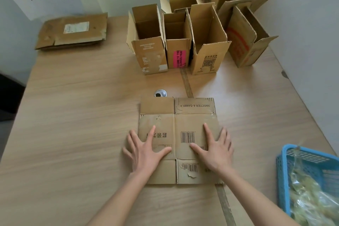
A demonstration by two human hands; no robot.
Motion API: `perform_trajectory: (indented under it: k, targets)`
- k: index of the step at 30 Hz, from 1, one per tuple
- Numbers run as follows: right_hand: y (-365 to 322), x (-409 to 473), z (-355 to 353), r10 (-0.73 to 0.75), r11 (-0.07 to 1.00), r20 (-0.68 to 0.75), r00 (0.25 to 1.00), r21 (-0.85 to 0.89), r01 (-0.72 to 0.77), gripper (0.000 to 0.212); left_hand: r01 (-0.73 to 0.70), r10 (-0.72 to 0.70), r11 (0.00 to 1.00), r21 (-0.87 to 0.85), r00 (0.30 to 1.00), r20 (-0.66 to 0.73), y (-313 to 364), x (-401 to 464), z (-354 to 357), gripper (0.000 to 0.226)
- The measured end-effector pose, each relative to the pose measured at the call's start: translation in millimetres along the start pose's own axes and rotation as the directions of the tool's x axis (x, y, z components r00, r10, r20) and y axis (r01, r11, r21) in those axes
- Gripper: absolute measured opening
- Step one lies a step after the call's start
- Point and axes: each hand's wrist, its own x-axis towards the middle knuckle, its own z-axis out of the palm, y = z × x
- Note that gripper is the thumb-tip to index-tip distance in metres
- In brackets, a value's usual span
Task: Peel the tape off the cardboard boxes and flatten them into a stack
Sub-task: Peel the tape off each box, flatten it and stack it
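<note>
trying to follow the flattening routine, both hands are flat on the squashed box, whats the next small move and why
Probably lift the flattened box and carry it to the stack of flattened cardboard at the table's far left corner. It already lies flat under the open left hand and right hand, pressed by straight fingers, so nothing seems left to flatten, and several open boxes still stand at the back.
</note>
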Motion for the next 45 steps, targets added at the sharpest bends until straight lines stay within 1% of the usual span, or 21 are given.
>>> perform_trajectory:
  k: [1,2,3,6,8,10,12,14,17,19,21,24,31,35,39,43,45]
  targets:
    - [-3.9,-2.8,-3.1,0.036,0.999,-0.017,0.999,-0.012,-0.036,0.090,0.020,-0.021,1.000,-0.017,1.000,-0.009,1.7,-4.8,-2.8,0.102]
    - [-8.8,-4.8,-5.8,0.042,0.999,-0.034,0.999,-0.009,-0.042,0.088,0.035,-0.035,0.999,-0.041,0.999,-0.019,5.0,-8.4,-5.2,0.102]
    - [-12.7,-6.2,-8.2,0.043,0.999,-0.055,0.998,0.035,-0.041,0.085,0.049,-0.051,0.996,-0.070,0.998,-0.030,9.2,-10.9,-7.2,0.101]
    - [-16.2,-4.1,-14.6,0.083,0.966,-0.091,0.992,0.254,-0.057,0.081,0.126,-0.139,0.976,-0.176,0.988,-0.062,18.6,-10.1,-8.9,0.102]
    - [-14.5,-2.0,-14.4,0.078,0.945,-0.092,0.993,0.325,-0.044,0.080,0.152,-0.183,0.943,-0.296,0.980,-0.079,14.8,-6.4,-7.7,0.102]
    - [-14.5,-1.3,-15.9,0.056,0.935,-0.103,0.993,0.353,-0.017,0.080,0.137,-0.183,0.908,-0.396,0.980,-0.081,8.7,-6.1,-9.2,0.099]
    - [-18.0,-2.6,-20.5,0.030,0.944,-0.109,0.994,0.330,0.008,0.083,0.116,-0.154,0.891,-0.438,0.987,-0.050,6.3,-10.4,-16.0,0.101]
    - [-25.3,-8.0,-27.5,0.010,0.959,-0.111,0.994,0.283,0.022,0.087,0.088,-0.109,0.903,-0.421,0.994,-0.026,3.8,-16.5,-25.2,0.109]
    - [-44.7,-20.6,-40.4,-0.035,0.973,-0.164,0.986,0.219,0.071,0.089,0.025,-0.038,0.955,-0.297,0.999,-0.036,-8.7,-24.4,-45.1,0.121]
    - [-67.2,-30.1,-51.6,-0.076,0.973,-0.196,0.978,0.198,0.116,0.089,0.002,-0.014,0.974,-0.226,0.999,-0.050,-22.5,-27.3,-68.6,0.125]
    - [-97.9,-40.6,-62.3,-0.123,0.970,-0.214,0.969,0.182,0.163,0.089,0.010,-0.022,0.984,-0.178,0.997,-0.069,-40.8,-30.0,-98.7,0.126]
    - [-159.1,-63.2,-75.1,-0.194,0.959,-0.236,0.952,0.156,0.235,0.089,0.024,-0.043,0.987,-0.156,0.992,-0.121,-80.0,-35.8,-148.1,0.126]
    - [-332.3,-143.3,-79.6,-0.320,0.926,-0.297,0.900,0.105,0.364,0.089,0.061,-0.085,0.992,-0.113,0.971,-0.223,-221.4,-55.4,-271.7,0.126]
    - [-432.0,-198.9,-67.9,-0.350,0.917,-0.341,0.873,0.064,0.393,0.091,0.063,-0.083,0.995,-0.083,0.961,-0.263,-311.0,-66.9,-335.8,0.125]
    - [-515.5,-246.9,-58.6,-0.379,0.905,-0.349,0.857,0.053,0.422,0.091,0.058,-0.086,0.993,-0.101,0.951,-0.296,-390.6,-79.3,-388.5,0.125]
    - [-578.0,-271.6,-60.3,-0.399,0.896,-0.380,0.835,0.034,0.443,0.092,0.017,-0.050,0.995,-0.103,0.943,-0.328,-444.9,-76.9,-434.4,0.125]
    - [-602.0,-274.7,-62.7,-0.393,0.903,-0.380,0.837,0.015,0.430,0.094,0.004,-0.035,0.995,-0.097,0.944,-0.328,-461.0,-68.4,-452.3,0.125]
